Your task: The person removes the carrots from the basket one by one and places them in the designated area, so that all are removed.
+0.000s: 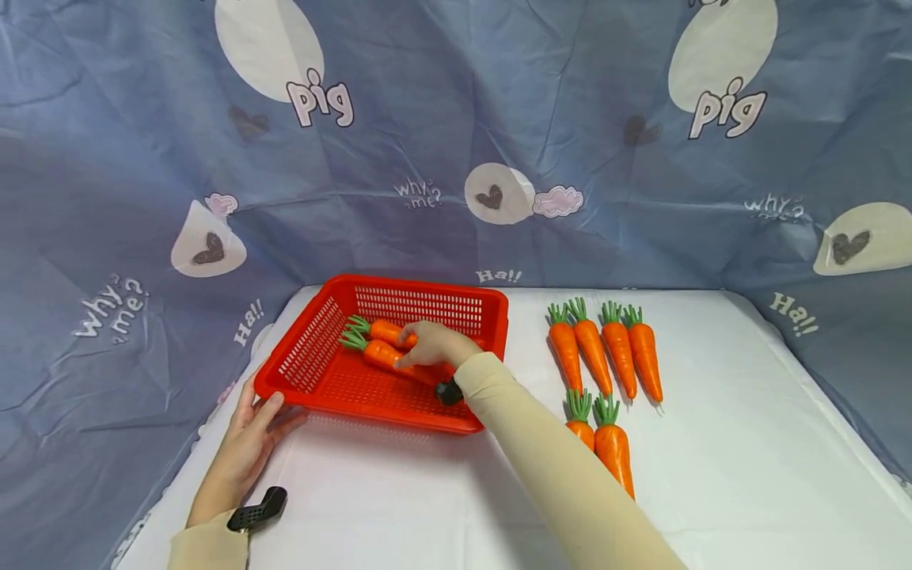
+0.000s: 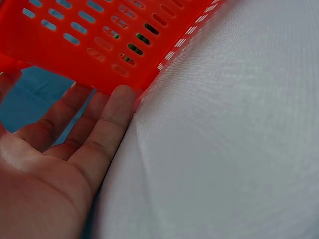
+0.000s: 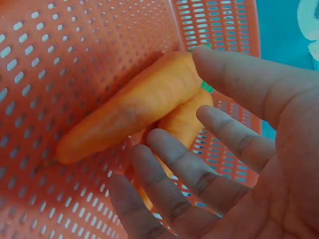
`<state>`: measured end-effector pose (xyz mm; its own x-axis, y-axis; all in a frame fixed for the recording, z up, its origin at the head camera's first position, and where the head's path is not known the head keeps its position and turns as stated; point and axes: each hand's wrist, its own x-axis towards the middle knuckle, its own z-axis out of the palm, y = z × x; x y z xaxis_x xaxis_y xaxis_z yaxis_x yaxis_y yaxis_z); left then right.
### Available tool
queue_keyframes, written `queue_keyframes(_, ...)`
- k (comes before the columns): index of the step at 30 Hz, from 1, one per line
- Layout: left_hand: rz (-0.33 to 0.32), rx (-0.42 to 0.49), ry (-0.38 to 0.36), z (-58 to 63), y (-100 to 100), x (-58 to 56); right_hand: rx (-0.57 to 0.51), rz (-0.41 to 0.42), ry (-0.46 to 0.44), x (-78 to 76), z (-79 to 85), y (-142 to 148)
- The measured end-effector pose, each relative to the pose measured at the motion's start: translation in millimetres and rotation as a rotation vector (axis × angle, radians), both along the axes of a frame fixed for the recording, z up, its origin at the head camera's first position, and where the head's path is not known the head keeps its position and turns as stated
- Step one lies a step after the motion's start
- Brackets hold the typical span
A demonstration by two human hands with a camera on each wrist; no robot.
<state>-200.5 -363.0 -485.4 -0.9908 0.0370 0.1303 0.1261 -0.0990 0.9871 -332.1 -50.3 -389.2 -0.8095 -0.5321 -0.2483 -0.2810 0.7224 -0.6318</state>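
Observation:
A red slotted plastic basket (image 1: 385,408) stands on the white table. Inside lie two orange carrots with green tops, a nearer carrot (image 1: 380,354) and a farther carrot (image 1: 385,331). Over them reaches my right hand (image 1: 435,346), fingers spread. In the right wrist view the thumb tip overlaps the upper end of one carrot (image 3: 132,107), and the other fingers hang apart beside it. My left hand (image 1: 249,443) touches the basket's near left corner with fairly straight fingers. Their tips meet the slotted wall (image 2: 99,50) in the left wrist view.
Right of the basket, several carrots (image 1: 618,348) lie side by side, tops pointing away. Closer in are two more, one carrot (image 1: 614,455) and another carrot (image 1: 580,431), partly behind the right sleeve (image 1: 541,451). A blue printed cloth (image 1: 399,158) rises around the table (image 1: 748,443).

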Motion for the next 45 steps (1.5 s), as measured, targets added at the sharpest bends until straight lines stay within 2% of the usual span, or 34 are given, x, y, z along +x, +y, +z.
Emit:
queue_keyframes(7, 0.009, -0.005, -0.021, 0.9, 2, -1.4, 0.036, -0.028, -0.002, 1.1, -7.0, -3)
queue_keyframes(19, 0.006, -0.008, -0.009, -0.3, -1, 0.6, 0.108, -0.029, -0.006, 2.2, -11.9, -5)
queue_keyframes(27, 0.003, -0.017, -0.001, 0.2, -1, -0.1, 0.099, -0.070, -0.059, 0.5, -13.4, -7)
queue_keyframes(36, 0.007, -0.013, -0.008, -1.0, 0, 0.1, 0.155, -0.099, -0.039, 4.3, -15.2, -8)
queue_keyframes(45, 0.019, -0.044, -0.036, 1.0, 1, -0.8, 0.221, -0.034, 0.015, 4.4, -14.6, -7)
